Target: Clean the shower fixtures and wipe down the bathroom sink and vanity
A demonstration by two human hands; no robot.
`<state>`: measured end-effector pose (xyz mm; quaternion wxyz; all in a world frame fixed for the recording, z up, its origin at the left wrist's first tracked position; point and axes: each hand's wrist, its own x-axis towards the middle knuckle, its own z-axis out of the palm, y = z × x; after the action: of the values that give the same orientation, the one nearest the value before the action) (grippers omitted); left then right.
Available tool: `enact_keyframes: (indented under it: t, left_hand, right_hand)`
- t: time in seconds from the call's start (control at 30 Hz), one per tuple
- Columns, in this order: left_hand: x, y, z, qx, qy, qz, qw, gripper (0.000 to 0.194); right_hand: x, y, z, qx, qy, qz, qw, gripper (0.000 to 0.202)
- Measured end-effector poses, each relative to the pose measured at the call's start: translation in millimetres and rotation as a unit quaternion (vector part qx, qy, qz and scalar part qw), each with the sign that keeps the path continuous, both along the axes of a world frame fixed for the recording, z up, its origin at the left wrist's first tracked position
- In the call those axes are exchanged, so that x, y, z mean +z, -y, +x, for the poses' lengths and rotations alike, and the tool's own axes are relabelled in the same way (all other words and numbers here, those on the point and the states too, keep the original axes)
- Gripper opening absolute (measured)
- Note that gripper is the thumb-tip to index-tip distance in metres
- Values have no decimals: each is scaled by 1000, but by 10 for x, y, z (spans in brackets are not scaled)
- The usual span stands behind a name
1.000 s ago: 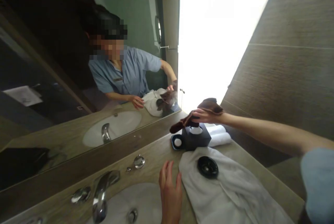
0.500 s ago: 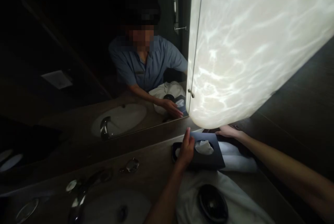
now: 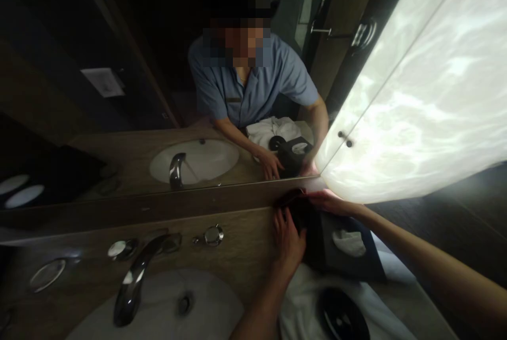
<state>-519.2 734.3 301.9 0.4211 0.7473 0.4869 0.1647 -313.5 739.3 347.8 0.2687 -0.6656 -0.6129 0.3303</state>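
Dark tissue box (image 3: 340,247) sits on the stone-look counter (image 3: 237,245) at the right of the sink (image 3: 158,308), hard against the ledge under the mirror (image 3: 119,65), with white tissue (image 3: 349,242) showing through the round opening in its top. Left hand (image 3: 289,239) lies flat against the box's left side, fingers (image 3: 283,221) spread and pointing toward the mirror, palm on the box wall; it presses rather than wraps, with nothing enclosed in it. Right hand (image 3: 330,202) reaches in from the right and rests at the box's far corner, just below the lit panel (image 3: 415,118); a dark brown cloth (image 3: 291,197) appears bunched under or beside its fingertips, though the light is poor and I cannot tell whether the fingers are closed on the cloth or only laid on it. Box thus lies between the two hands, left hand at its near-left face, right hand at its back edge. White towel (image 3: 304,298) is spread on the counter in front of the box, with a round black dish (image 3: 343,316) lying on it. Chrome faucet (image 3: 134,276) stands over the sink, a round chrome knob (image 3: 214,234) just behind it near the ledge. Mirror repeats the hands, the box and the towel.
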Motion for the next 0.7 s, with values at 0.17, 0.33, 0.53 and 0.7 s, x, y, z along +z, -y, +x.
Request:
enact_keyframes:
  t: [0.17, 0.33, 0.53, 0.7]
  left_hand:
    - [-281, -7, 67, -13, -112, -9, 994, 90]
    - [-287, 71, -276, -11, -115, -47, 992, 89]
    - [46, 423, -1323, 77, -135, -58, 986, 99]
    - [211, 731, -2068, 111, -137, -81, 981, 91]
  right_hand:
    - [214, -368, -663, 119, 148, -4, 982, 44]
    - [186, -708, -1474, 202, 198, 33, 959, 56]
    - [-478, -852, -2350, 291, 296, 40, 909, 68]
    - [-739, -669, -2191, 177, 336, 27, 925, 51]
